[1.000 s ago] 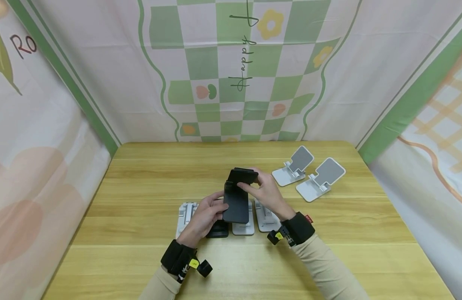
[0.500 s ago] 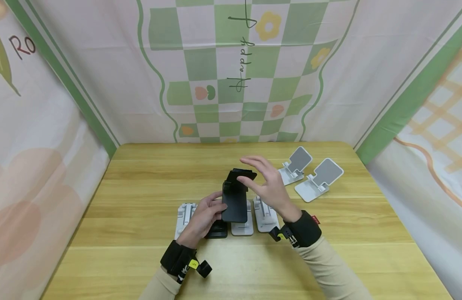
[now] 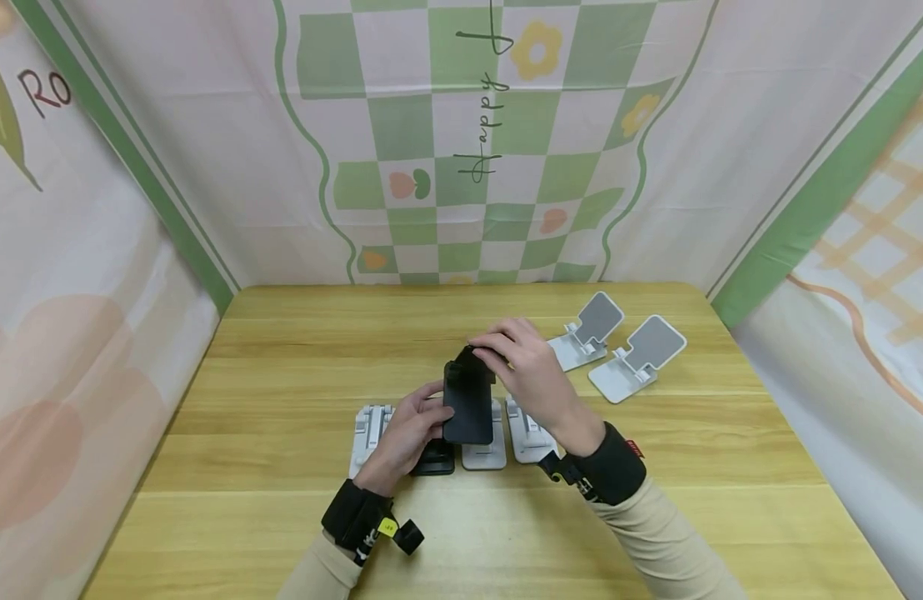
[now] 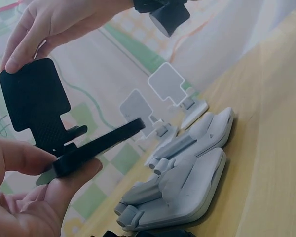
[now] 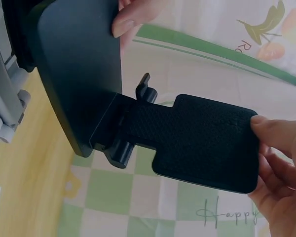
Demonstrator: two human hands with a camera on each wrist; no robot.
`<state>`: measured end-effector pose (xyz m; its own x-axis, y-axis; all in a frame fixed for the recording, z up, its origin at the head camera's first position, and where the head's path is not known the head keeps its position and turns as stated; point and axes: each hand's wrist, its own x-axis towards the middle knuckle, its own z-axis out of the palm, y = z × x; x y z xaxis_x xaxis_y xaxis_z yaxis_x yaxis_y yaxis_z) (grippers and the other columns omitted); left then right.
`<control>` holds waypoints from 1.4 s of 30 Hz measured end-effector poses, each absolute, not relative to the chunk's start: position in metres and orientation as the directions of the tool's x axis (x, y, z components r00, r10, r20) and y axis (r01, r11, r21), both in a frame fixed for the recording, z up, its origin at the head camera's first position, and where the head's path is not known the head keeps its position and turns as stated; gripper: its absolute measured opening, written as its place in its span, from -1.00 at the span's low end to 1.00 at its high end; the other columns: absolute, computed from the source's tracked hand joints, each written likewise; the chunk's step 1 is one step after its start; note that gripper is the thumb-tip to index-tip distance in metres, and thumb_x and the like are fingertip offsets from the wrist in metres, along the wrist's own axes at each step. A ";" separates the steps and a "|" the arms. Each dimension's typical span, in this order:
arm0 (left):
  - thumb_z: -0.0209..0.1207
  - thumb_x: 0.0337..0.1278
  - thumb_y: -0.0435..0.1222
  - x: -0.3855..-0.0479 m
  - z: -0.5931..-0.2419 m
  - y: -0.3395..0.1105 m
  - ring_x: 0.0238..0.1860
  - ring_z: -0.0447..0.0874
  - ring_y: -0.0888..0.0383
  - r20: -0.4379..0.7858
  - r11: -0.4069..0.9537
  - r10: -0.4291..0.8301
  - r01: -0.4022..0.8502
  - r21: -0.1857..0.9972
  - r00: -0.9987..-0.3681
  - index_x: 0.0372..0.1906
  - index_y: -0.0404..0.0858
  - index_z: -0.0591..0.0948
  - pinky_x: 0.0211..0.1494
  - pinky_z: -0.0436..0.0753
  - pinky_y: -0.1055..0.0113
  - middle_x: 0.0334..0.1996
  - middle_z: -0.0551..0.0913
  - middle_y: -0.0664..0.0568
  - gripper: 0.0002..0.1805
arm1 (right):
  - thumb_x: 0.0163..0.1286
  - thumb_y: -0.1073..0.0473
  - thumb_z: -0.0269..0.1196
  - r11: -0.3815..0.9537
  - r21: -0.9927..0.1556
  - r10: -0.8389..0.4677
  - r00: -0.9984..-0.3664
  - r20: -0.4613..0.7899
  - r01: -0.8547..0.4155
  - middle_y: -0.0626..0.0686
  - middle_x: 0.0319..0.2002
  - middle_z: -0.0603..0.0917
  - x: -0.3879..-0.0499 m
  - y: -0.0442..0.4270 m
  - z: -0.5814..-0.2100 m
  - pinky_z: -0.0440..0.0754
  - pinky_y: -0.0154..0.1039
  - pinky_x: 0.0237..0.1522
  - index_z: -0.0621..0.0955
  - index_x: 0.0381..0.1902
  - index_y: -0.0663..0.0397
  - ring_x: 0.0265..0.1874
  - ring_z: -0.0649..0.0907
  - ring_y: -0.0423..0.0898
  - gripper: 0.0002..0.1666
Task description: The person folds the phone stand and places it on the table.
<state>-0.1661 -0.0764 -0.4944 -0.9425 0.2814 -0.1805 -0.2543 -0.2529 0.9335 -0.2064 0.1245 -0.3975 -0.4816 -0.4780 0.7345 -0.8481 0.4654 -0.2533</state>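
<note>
A black folding phone stand (image 3: 467,417) is held up above the table. My left hand (image 3: 407,429) pinches its base (image 5: 81,74) at the edge, between thumb and fingers. My right hand (image 3: 532,375) pinches the far edge of the stand's hinged support plate (image 5: 207,143). In the right wrist view the plate stands at a wide angle to the base, with small lip hooks at the hinge. Under and beside the hands lie a folded white stand (image 3: 370,433), a folded black stand (image 3: 435,460) partly hidden by my left hand, and two more folded white ones.
Two unfolded white phone stands with grey pads, one farther back (image 3: 581,340) and one nearer (image 3: 637,360), stand at the right rear of the wooden table (image 3: 281,367). A patterned cloth (image 3: 461,125) hangs behind the table and at both sides.
Half a second ago my right hand was off the plate with fingers spread. Now it grips the plate again, nearer its top edge. The left hand has kept its hold on the base.
</note>
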 end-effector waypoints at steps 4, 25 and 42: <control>0.03 0.41 -0.51 -0.166 -0.494 -0.074 -0.11 0.79 0.18 -0.179 -0.241 0.262 -0.244 0.939 -0.948 0.54 -0.47 0.21 -0.08 0.75 0.40 0.22 0.60 -0.42 -0.36 | 0.27 0.45 0.42 0.482 -0.224 -0.503 -0.477 0.720 -0.847 0.11 -0.21 0.66 -0.204 0.125 -0.396 0.68 -0.15 -0.16 0.73 -0.15 0.24 -0.16 0.62 0.03 -0.80; 0.00 0.40 -0.53 -0.168 -0.489 -0.073 -0.01 0.77 0.06 -0.184 -0.244 0.192 -0.228 0.942 -0.964 0.51 -0.48 0.26 -0.10 0.75 0.41 0.22 0.58 -0.47 -0.39 | 0.31 0.37 0.42 0.502 -0.044 -0.573 -0.370 0.731 -0.864 0.06 -0.30 0.59 -0.184 0.117 -0.416 0.62 -0.27 -0.32 0.73 -0.12 0.26 -0.32 0.57 -0.06 -0.82; 0.01 0.38 -0.55 -0.167 -0.485 -0.076 -0.24 0.77 0.27 -0.236 -0.302 0.138 -0.268 0.915 -0.962 0.48 -0.48 0.30 -0.34 0.67 0.55 0.14 0.67 -0.38 -0.41 | 0.66 0.24 0.05 0.477 0.049 -0.610 -0.291 0.737 -0.877 0.04 -0.32 0.60 -0.171 0.109 -0.438 0.57 -0.26 -0.39 0.71 -0.11 0.25 -0.40 0.56 -0.10 -0.70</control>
<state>-0.1674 -0.0759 -0.4845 -0.9619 0.1381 -0.2359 -0.2677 -0.3016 0.9151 -0.1713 0.1093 -0.4378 -0.2910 -0.6104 0.7367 -0.8775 0.4771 0.0488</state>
